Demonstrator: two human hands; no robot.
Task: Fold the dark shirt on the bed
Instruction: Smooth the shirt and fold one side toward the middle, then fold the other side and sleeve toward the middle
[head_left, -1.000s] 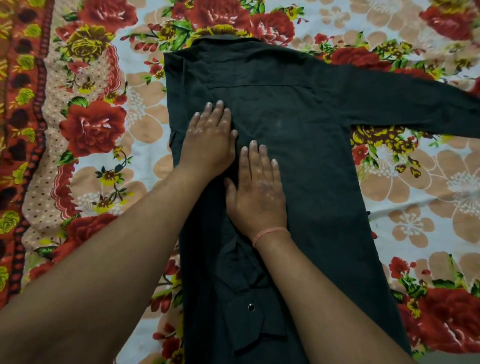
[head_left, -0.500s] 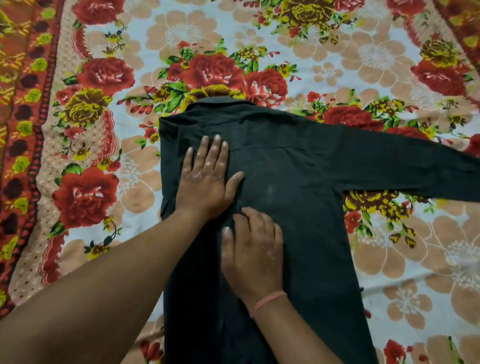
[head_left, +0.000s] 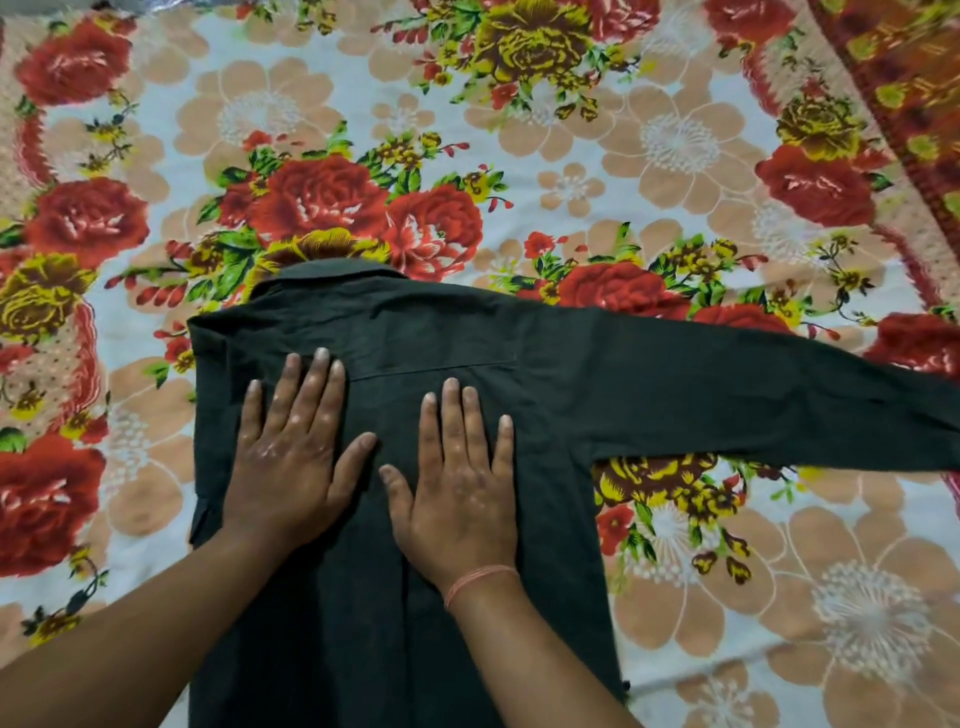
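Note:
The dark shirt (head_left: 561, 374) lies back-up on the bed, collar at the far end. Its left side is folded in along a straight edge, while the right sleeve (head_left: 779, 395) stretches flat out to the right edge of view. My left hand (head_left: 291, 452) rests palm-down on the folded left part, fingers spread. Just right of it, my right hand (head_left: 457, 478) lies flat on the middle of the shirt's back, with a thin orange thread around the wrist. Neither hand grips any cloth. The shirt's lower hem is out of view.
A floral bedsheet (head_left: 675, 130) with red roses and peach flowers covers the bed all around the shirt. A red patterned border (head_left: 914, 119) runs along the far right side.
My right hand has slid right and up, away from the left hand, across the shirt's back. The camera has tilted up, so more of the bed beyond the collar shows.

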